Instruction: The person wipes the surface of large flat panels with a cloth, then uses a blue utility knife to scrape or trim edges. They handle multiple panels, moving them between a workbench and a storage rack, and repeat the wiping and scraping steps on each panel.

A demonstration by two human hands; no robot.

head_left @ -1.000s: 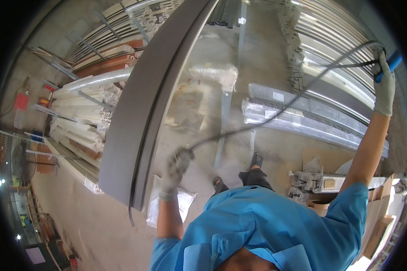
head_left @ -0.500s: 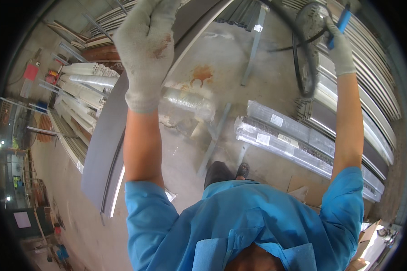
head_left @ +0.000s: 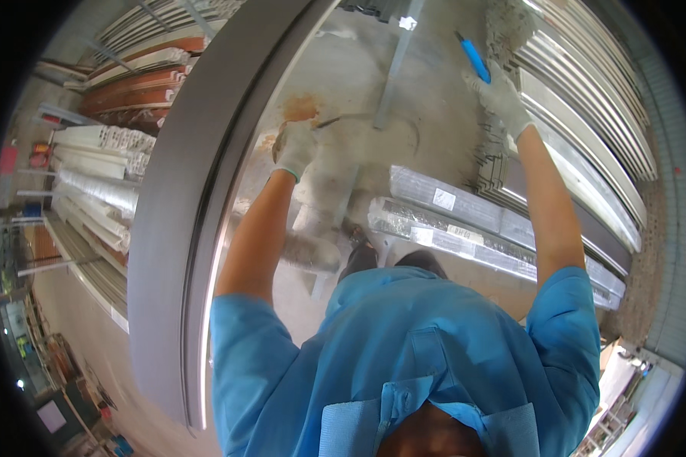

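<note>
My left hand (head_left: 296, 150), in a pale knitted glove, is closed beside the inner edge of a long grey panel (head_left: 171, 228). A thin black cable (head_left: 328, 122) sticks out of its fist; farther right the cable fades into a blurred arc above the floor. On the right, my gloved right hand (head_left: 504, 100) is wrapped round a blue-handled tool (head_left: 475, 61) with a dark narrow tip that points up and left. The tool's exact kind does not show. The panel, grooved along its length, runs from the top of the view down past my left arm.
Plastic-wrapped long bundles (head_left: 450, 228) lie right of my feet. Beyond them are stacked pale profiles (head_left: 587, 84). White and brown profiles (head_left: 107, 152) fill racks on the left. A metal bar (head_left: 396, 68) lies on the stained concrete floor (head_left: 351, 76).
My left hand has come down from over the panel toward my body, now holding the cable. My right hand has moved left and slightly nearer with the blue-handled tool. The big black loop has gone.
</note>
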